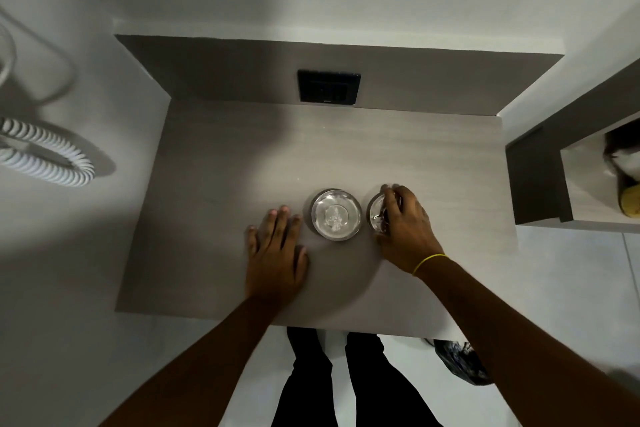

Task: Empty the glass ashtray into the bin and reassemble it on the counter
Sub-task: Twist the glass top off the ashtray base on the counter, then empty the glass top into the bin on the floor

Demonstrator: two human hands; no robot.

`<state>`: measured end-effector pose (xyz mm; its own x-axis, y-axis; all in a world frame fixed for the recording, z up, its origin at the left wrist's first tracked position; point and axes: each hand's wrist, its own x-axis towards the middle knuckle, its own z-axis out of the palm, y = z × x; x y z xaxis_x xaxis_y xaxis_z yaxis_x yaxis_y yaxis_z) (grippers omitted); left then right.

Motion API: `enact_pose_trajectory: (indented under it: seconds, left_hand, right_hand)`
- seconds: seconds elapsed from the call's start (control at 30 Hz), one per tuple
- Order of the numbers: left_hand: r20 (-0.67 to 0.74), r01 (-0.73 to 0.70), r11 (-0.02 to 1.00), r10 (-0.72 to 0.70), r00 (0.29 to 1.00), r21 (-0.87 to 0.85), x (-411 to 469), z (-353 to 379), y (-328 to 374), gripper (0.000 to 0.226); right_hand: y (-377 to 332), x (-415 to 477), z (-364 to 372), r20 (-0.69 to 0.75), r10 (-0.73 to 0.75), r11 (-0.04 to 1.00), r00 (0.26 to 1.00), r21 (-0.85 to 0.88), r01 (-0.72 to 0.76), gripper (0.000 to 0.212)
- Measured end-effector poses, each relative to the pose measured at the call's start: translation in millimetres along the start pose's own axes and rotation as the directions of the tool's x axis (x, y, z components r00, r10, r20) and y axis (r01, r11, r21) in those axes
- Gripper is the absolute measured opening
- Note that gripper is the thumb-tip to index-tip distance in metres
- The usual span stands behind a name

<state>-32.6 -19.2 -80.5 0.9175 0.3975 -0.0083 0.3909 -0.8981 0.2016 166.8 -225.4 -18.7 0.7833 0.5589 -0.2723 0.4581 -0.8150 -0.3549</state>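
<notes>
My left hand [275, 253] lies flat and spread on the pale wood-grain counter [214, 184], holding nothing. Just right of it, at the middle of the frame, sits a round glass dish [335, 214], shiny, with whitish residue at its centre. My right hand [403, 224] is curled over a second round glass piece [374, 213] beside it, fingers gripping its rim. A black bag [460, 362] shows lower right.
</notes>
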Motion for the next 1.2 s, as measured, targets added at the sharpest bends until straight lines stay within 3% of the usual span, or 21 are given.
enact_pose_trajectory:
  seconds: [0.13,0.27,0.43,0.53,0.63,0.7,0.8,0.9,1.0,1.07,1.13,1.2]
  left_hand:
    - [-0.001,-0.002,1.000,0.002,1.000,-0.006,0,1,-1,0.067]
    - [0.029,0.003,1.000,-0.002,1.000,-0.017,1,1,0,0.068]
    - [0.043,0.016,0.997,-0.013,0.999,-0.082,1,1,-1,0.066]
    - [0.034,-0.002,0.980,0.009,0.999,-0.200,-9,1,7,0.066]
    - [0.015,-0.238,0.938,0.250,0.968,-0.253,-33,-3,39,0.064]
    - [0.079,-0.416,0.864,0.454,0.888,-0.283,-50,-2,68,0.064]
    - [0.213,-0.616,0.733,0.676,0.705,-0.288,-48,14,119,0.063]
    - [0.288,-0.708,0.635,0.772,0.567,-0.308,-23,26,173,0.064]
    - [0.247,-0.848,0.486,0.866,0.434,-0.214,7,30,228,0.060]
    - [0.237,-0.890,0.407,0.903,0.358,-0.206,22,35,255,0.061]
    - [0.344,-0.935,0.314,0.907,0.243,-0.166,32,39,283,0.067]
    - [0.447,-0.975,0.210,0.881,0.155,-0.075,36,45,306,0.068]
  right_hand:
    - [-6,-1,-2,-0.050,-0.036,0.996,0.998,-0.089,0.031,0.094]
    - [-32,15,-5,-0.153,-0.112,0.988,0.982,-0.121,0.094,0.058]
    - [-64,46,-13,0.018,-0.143,0.970,0.990,-0.197,0.144,0.040]
    - [-66,56,-22,0.050,-0.142,0.986,0.989,-0.079,0.145,0.030]
    - [-47,50,-35,-0.053,-0.044,0.984,0.998,0.170,0.053,0.024]
    - [-30,39,-42,-0.072,0.028,0.941,0.997,0.339,-0.002,0.022]
    - [12,7,-54,-0.120,0.166,0.847,0.979,0.525,-0.079,0.019]
    - [60,-39,-60,-0.124,0.301,0.757,0.945,0.634,-0.158,0.023]
    - [117,-92,-55,-0.048,0.461,0.604,0.886,0.748,-0.273,0.029]
    - [149,-128,-52,0.030,0.538,0.439,0.842,0.843,-0.310,0.031]
    - [180,-167,-50,0.104,0.598,0.257,0.795,0.915,-0.312,0.031]
    - [205,-199,-47,0.135,0.662,0.140,0.737,0.944,-0.299,0.033]
